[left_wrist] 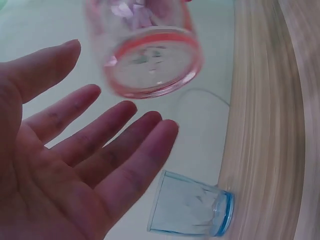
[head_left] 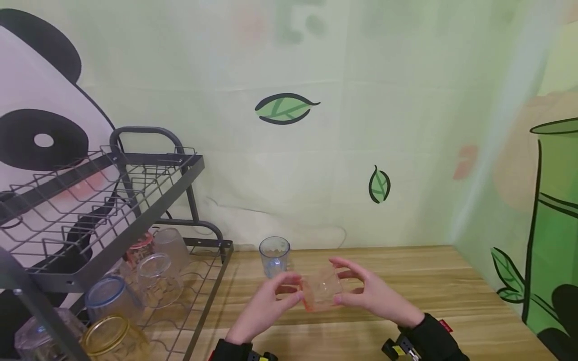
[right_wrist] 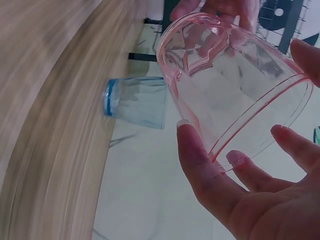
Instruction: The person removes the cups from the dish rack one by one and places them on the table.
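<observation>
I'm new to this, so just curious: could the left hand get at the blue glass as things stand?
Probably yes: the left hand looks open and empty, and the blue glass stands just beyond it, with nothing visible blocking the way.

I'm getting soft, even light over the worktop [head_left: 442, 281], a pale sheen streaking the backdrop [head_left: 334, 150] above the far right corner. Left wrist: pink tumbler [left_wrist: 150, 65] blurred, left hand [left_wrist: 65, 175] in shade, worktop bowed. Right wrist: bright glints along that tumbler.
</observation>
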{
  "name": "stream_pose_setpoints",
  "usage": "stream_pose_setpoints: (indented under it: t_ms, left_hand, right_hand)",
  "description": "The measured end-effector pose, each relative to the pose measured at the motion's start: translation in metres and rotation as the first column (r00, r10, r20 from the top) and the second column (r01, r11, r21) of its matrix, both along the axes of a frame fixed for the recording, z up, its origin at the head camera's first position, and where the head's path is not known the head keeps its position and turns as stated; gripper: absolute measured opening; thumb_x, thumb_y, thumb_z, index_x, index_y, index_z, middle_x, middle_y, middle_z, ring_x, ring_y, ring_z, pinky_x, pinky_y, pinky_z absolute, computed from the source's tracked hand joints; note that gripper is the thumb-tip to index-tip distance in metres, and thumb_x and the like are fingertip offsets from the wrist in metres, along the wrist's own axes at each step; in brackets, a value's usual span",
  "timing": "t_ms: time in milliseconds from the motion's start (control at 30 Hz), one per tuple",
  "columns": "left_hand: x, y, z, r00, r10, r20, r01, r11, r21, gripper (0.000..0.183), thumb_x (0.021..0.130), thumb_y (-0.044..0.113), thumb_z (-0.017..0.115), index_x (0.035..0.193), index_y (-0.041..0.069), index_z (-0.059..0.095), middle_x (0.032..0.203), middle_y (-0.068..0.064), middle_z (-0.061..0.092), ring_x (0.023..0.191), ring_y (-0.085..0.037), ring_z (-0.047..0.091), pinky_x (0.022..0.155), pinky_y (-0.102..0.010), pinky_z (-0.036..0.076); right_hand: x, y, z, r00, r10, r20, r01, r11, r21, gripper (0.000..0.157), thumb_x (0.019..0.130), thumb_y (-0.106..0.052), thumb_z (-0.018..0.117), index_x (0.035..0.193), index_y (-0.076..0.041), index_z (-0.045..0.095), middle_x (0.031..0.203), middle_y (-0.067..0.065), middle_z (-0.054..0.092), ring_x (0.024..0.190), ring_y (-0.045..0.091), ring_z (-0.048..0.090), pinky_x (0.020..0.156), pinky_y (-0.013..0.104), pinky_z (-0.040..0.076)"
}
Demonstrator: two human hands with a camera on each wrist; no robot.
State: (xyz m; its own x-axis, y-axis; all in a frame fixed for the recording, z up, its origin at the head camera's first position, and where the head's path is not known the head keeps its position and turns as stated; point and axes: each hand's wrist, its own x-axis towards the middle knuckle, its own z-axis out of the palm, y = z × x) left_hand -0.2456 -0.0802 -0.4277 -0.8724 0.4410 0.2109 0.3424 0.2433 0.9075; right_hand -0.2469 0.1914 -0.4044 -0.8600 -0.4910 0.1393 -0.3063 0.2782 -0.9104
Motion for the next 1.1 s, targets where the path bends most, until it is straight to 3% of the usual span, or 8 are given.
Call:
stream_pose_setpoints:
  t_ms: [200, 400, 500, 667, 933, 1100]
  left_hand:
    - [0.002, -0.002, 0.0, 0.999, -0.005, -0.047, 0.001, 0.997, -0.083, 0.038, 0.098, 0.029, 0.062, 0.13, 0.009, 0.057, 0.127, -0.014, 0.059, 0.116, -0.033, 0.056, 0.092, -0.051, 0.047]
    - [0.006, -0.001, -0.002, 0.998, -0.045, -0.034, 0.038, 0.984, -0.175, 0.038, 0.098, 0.031, 0.061, 0.13, 0.011, 0.058, 0.126, -0.012, 0.061, 0.112, -0.03, 0.058, 0.089, -0.051, 0.049]
    - [0.007, -0.001, -0.004, 0.998, -0.06, -0.014, 0.056, 0.978, -0.201, 0.039, 0.098, 0.032, 0.06, 0.131, 0.011, 0.058, 0.124, -0.011, 0.063, 0.111, -0.029, 0.058, 0.087, -0.05, 0.05]
    - [0.008, -0.002, -0.006, 0.998, -0.059, 0.014, 0.06, 0.968, -0.243, 0.044, 0.097, 0.036, 0.061, 0.133, 0.01, 0.057, 0.125, -0.011, 0.063, 0.11, -0.029, 0.058, 0.087, -0.05, 0.05]
    - [0.01, -0.004, -0.004, 0.998, -0.065, 0.024, 0.069, 0.961, -0.269, 0.044, 0.096, 0.038, 0.062, 0.13, 0.01, 0.059, 0.122, -0.006, 0.063, 0.108, -0.026, 0.059, 0.086, -0.047, 0.051]
    - [0.01, -0.005, -0.004, 0.998, -0.058, 0.032, 0.065, 0.96, -0.274, 0.043, 0.096, 0.036, 0.062, 0.129, 0.009, 0.059, 0.12, -0.006, 0.063, 0.107, -0.026, 0.059, 0.086, -0.047, 0.051]
  right_hand:
    - [-0.008, 0.005, 0.0, 0.997, 0.001, -0.074, 0.01, 0.989, 0.15, 0.07, 0.087, -0.025, 0.077, 0.147, -0.02, 0.042, 0.148, 0.011, 0.04, 0.127, 0.038, 0.043, 0.086, 0.039, 0.054]
    - [-0.019, 0.003, -0.003, 0.982, 0.056, -0.183, -0.004, 0.961, 0.276, 0.07, 0.085, -0.027, 0.078, 0.146, -0.016, 0.044, 0.146, 0.012, 0.042, 0.122, 0.04, 0.045, 0.078, 0.031, 0.055]
    - [-0.024, -0.002, -0.001, 0.966, 0.083, -0.243, 0.008, 0.937, 0.35, 0.071, 0.084, -0.028, 0.079, 0.145, -0.014, 0.045, 0.145, 0.014, 0.044, 0.122, 0.04, 0.046, 0.079, 0.035, 0.056]
    - [-0.035, -0.011, 0.006, 0.928, 0.134, -0.347, 0.039, 0.893, 0.448, 0.072, 0.084, -0.032, 0.078, 0.145, -0.012, 0.046, 0.142, 0.015, 0.044, 0.126, 0.033, 0.046, 0.093, 0.051, 0.049]
    - [-0.057, -0.019, 0.013, 0.905, 0.193, -0.379, 0.045, 0.842, 0.537, 0.071, 0.083, -0.032, 0.078, 0.143, -0.009, 0.048, 0.138, 0.014, 0.048, 0.125, 0.032, 0.048, 0.1, 0.052, 0.043]
    - [-0.07, -0.022, 0.014, 0.897, 0.192, -0.399, 0.065, 0.833, 0.549, 0.07, 0.083, -0.032, 0.079, 0.141, -0.006, 0.049, 0.134, 0.015, 0.052, 0.122, 0.032, 0.05, 0.1, 0.051, 0.043]
